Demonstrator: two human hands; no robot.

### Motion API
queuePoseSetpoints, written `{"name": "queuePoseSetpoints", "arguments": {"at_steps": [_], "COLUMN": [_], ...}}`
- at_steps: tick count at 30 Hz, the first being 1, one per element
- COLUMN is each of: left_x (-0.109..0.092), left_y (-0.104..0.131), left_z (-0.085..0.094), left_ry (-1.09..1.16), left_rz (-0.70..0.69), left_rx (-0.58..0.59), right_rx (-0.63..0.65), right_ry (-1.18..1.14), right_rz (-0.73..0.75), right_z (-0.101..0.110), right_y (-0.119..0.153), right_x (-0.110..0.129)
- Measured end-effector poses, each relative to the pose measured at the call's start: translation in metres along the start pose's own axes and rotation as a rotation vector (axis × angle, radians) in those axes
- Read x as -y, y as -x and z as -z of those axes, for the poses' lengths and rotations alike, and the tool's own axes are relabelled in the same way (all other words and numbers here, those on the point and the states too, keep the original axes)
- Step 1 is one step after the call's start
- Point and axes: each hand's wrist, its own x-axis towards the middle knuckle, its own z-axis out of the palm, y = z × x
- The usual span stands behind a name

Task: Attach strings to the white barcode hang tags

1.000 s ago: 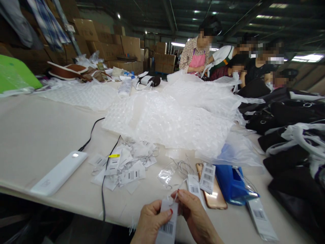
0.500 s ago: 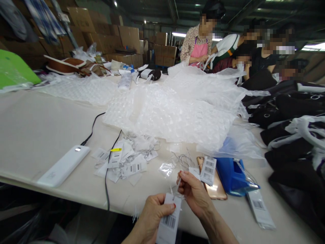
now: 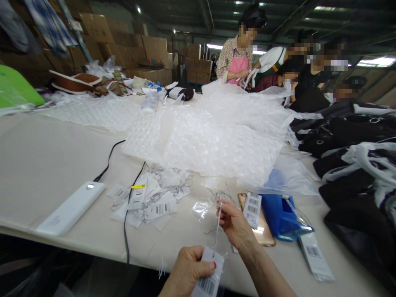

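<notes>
A white barcode tag is pinched between the thumb and fingers of my left hand, low in the view over the table's front edge. A thin white string rises from the tag's top. My right hand pinches the upper end of that string, which looks taut. Behind my right hand lie loose strings and a small clear plastic bag. Left of them is a pile of white tags, one with a yellow sticker.
Right of my hands are a gold phone under a barcode sheet, a blue tape dispenser and bundled tags. Bubble wrap lies behind, black bags at right, a white power bank at left. Several people work beyond.
My right hand has moved up and away from my left hand, and the string between them is now stretched longer. The tag sits slightly lower. The whole view has shifted a little.
</notes>
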Motion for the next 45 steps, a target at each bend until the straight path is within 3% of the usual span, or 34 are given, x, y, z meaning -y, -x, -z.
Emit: {"name": "queuePoseSetpoints", "arguments": {"at_steps": [6, 10, 15, 18, 22, 31, 40, 45], "left_x": [0.005, -0.001, -0.012, -0.014, -0.013, -0.009, -0.012, -0.017], "left_y": [-0.003, -0.002, 0.0, -0.001, -0.001, 0.002, 0.003, 0.009], "left_z": [0.001, 0.0, 0.0, -0.002, -0.007, -0.005, -0.005, -0.008], "left_ry": [0.015, 0.17, 0.353, 0.367, 0.335, 0.349, 0.412, 0.456], "left_rz": [-0.006, 0.0, -0.073, -0.12, -0.142, -0.151, -0.036, 0.031], "left_rx": [0.016, 0.01, -0.009, -0.005, -0.001, -0.036, 0.033, 0.079], "right_rx": [0.018, 0.026, -0.104, -0.066, 0.013, 0.035, 0.17, 0.307], "right_ry": [0.145, 0.26, 0.389, 0.437, 0.316, 0.159, -0.003, 0.013], "right_rz": [-0.006, -0.032, 0.175, 0.185, 0.115, 0.065, -0.109, -0.105], "right_z": [-0.006, 0.004, 0.027, 0.032, 0.03, 0.03, 0.023, 0.027], "right_y": [-0.005, -0.002, 0.025, 0.045, 0.056, 0.048, 0.053, 0.054], "right_x": [0.0, -0.006, -0.017, -0.028, -0.044, -0.056, -0.046, -0.038]}}
